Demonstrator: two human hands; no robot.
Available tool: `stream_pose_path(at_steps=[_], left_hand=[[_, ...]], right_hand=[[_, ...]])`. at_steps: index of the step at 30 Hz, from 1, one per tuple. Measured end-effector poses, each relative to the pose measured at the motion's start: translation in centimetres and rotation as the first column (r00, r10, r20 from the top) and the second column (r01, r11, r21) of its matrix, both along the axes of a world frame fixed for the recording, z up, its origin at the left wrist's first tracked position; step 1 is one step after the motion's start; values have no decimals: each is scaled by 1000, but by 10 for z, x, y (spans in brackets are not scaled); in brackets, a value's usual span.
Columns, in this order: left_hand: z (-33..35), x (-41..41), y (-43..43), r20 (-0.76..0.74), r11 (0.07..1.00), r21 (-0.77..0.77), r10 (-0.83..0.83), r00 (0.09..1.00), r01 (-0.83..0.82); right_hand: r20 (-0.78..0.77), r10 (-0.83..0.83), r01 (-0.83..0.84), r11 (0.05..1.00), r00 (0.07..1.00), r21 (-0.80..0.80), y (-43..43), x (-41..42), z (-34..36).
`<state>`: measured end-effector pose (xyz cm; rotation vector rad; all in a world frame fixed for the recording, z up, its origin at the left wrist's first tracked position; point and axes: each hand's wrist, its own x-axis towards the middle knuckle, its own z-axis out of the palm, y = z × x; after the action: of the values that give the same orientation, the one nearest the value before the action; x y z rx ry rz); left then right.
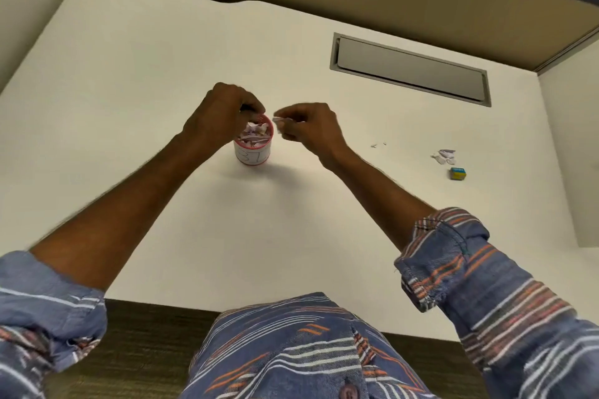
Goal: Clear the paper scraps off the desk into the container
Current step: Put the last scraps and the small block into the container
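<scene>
Step in hand: a small white paper scrap (279,120) is pinched in the right hand (308,126), just beside the rim of the red-rimmed white cylindrical container (253,152) at frame centre.
Left hand (223,113): curled over the container's far rim; whether anything is gripped cannot be told.
Next move: release over the mouth is called for, and carefully, since it looks heaped full.
Count: one container; one pale scrap heap (444,156) at right; a few crumbs (377,145); one blue-and-yellow block (457,173).
</scene>
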<state>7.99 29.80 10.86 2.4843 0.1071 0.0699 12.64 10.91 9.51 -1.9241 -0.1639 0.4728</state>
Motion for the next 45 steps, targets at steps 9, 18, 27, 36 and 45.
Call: stream_pose_path(at_steps=[9,18,27,36,45], left_hand=[[-2,-3,23,0,996,-18,88,996,-88],[0,-6,15,-39,997,1,73,997,-73],[-14,2,-11,-239,960,230,-101,966,157],[-15,10,-22,-352,907,344,-115,929,243],[1,14,-16,-292,906,386,-60,954,175]], right_hand=[[26,210,-196,945,977,-263,51,-1,10],[179,25,-8,995,983,-99,38,-1,9],[394,233,-50,905,889,-423,-40,-1,-50],[228,765,-419,546,602,-726,-36,-43,-113],[451,583,-36,637,675,-770,-181,-59,-116]])
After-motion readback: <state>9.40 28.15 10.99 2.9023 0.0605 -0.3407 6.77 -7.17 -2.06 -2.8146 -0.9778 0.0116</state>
